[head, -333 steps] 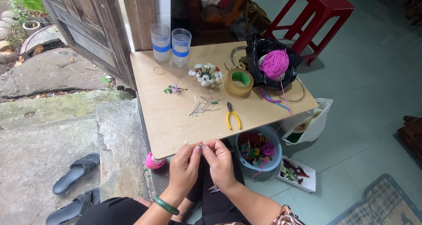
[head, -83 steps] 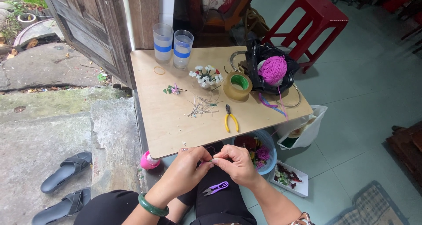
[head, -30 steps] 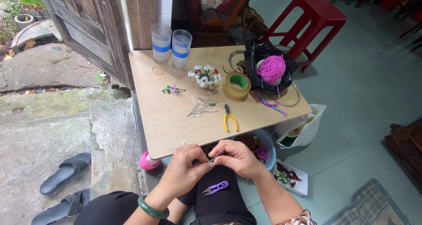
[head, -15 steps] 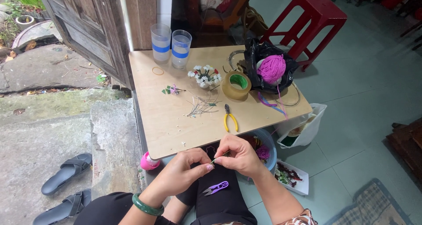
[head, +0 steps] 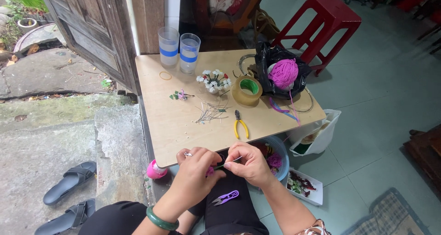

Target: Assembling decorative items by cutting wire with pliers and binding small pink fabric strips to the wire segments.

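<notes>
My left hand (head: 195, 173) and my right hand (head: 247, 163) meet just below the near edge of the small wooden table (head: 183, 120). Together they pinch a thin wire stem (head: 226, 163) with a small pink bit at its left end. A green bangle (head: 161, 219) is on my left wrist. Purple thread snips (head: 225, 197) lie on my black lap under the hands. On the table are yellow-handled pliers (head: 240, 124), a bundle of loose wires (head: 210, 112), a small beaded sprig (head: 180, 95) and a tiny white flower bunch (head: 213, 80).
A tape roll (head: 248, 90), a black bag with pink yarn (head: 282, 73) and two striped glasses (head: 179, 51) stand at the table's back. A blue basket (head: 278, 157), a white tray (head: 304, 185) and a white bag (head: 317, 133) sit on the floor. A red stool (head: 330, 20) stands behind; sandals (head: 69, 189) lie left.
My hands stayed at the table's near edge working the wire. Over the last second the left hand slid lower and the right hand shifted slightly over it. The snips appeared on my lap earlier.
</notes>
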